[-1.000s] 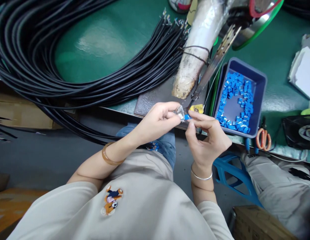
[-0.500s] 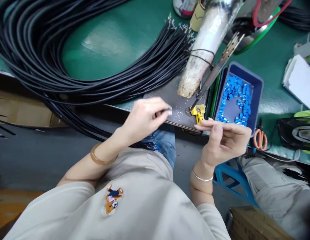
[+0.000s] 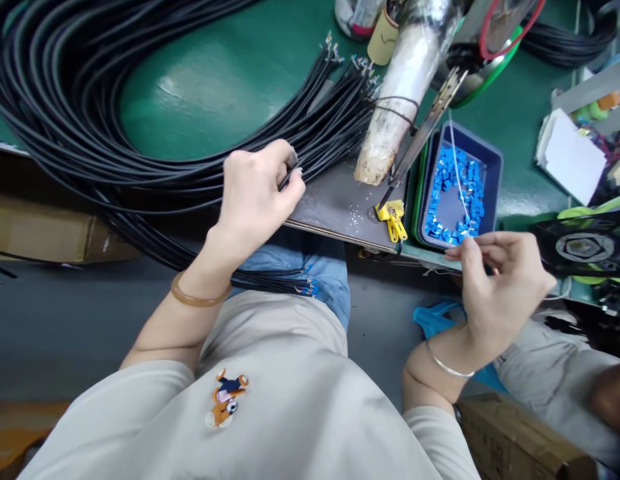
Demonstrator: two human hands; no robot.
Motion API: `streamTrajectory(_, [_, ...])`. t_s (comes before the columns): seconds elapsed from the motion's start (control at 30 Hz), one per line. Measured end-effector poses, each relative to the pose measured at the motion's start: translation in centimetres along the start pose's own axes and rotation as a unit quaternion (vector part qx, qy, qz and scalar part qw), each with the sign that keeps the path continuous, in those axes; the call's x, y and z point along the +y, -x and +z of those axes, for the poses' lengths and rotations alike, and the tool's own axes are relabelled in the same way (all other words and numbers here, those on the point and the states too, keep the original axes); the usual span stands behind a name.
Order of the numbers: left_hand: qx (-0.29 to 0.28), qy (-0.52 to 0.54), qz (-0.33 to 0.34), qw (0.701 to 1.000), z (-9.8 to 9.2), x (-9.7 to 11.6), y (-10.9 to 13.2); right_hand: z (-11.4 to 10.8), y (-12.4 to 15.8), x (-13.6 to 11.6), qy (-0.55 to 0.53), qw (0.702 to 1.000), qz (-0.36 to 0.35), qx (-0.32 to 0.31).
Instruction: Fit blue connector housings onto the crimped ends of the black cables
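My left hand [image 3: 263, 203] is at the near edge of the black cable bundle [image 3: 190, 173], thumb and index finger closed round what looks like one black cable. Stripped, coloured wire ends [image 3: 357, 67] show at the bundle's far end. Just in front of the blue tray [image 3: 496, 180], my right hand [image 3: 503, 287] pinches the end of a thin whitish strand [image 3: 457, 163], perhaps solder wire. That strand runs up across the tray, over small blue connectors [image 3: 473, 177]. Other finished-looking cables with blue tips [image 3: 307, 285] lie across my lap.
A yellow clip [image 3: 393, 220] sits at the bench edge, under a slim metal arm [image 3: 430, 127]. Beside it slants a wrapped, scorched tube [image 3: 390, 113]. A green-rimmed spool [image 3: 490, 83] stands behind. Another person's leg [image 3: 555, 373] is at the right, near a cardboard box [image 3: 520, 433].
My left hand has moved left and away from me, onto the cable bundle. My right hand has shifted right, and the whitish strand now shows at its fingertips. The view has turned slightly right.
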State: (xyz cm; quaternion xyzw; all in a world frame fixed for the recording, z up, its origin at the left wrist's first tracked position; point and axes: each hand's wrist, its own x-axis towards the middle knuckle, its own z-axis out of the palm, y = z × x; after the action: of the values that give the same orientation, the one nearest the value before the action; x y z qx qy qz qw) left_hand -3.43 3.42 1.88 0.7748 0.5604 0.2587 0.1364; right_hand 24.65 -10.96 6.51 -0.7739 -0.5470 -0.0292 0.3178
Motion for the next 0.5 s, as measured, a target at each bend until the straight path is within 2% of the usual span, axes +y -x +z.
streamTrajectory(0.1, [0.054,0.006,0.02,0.998,0.4,-0.7,0.3,1.1,-2.5,2.8,0.08,0.997,-0.009,-0.005])
streamTrajectory(0.17, [0.071,-0.05,0.023,0.996,0.9,-0.9,-0.4,1.6,-3.5,4.0,0.109,0.993,-0.001,-0.038])
streamTrajectory(0.2, [0.039,-0.084,0.031,0.995,1.2,-1.0,-0.9,1.8,-3.9,4.3,0.113,0.992,0.009,-0.061])
streamTrajectory(0.27, [0.01,-0.145,-0.005,0.989,1.4,-1.1,-2.0,2.2,-4.5,4.4,0.122,0.987,0.001,-0.108])
streamTrajectory(0.33, [-0.036,-0.159,-0.012,0.987,1.3,-1.2,-3.2,2.4,-4.9,4.2,0.135,0.982,-0.014,-0.134])
streamTrajectory(0.43, [-0.071,-0.146,-0.119,0.98,0.6,-1.2,-4.8,2.7,-5.4,4.1,0.175,0.974,-0.019,-0.143])
streamTrajectory(0.5, [-0.074,-0.119,-0.137,0.981,0.2,-1.3,-5.5,3.0,-5.6,4.3,0.223,0.966,-0.018,-0.131])
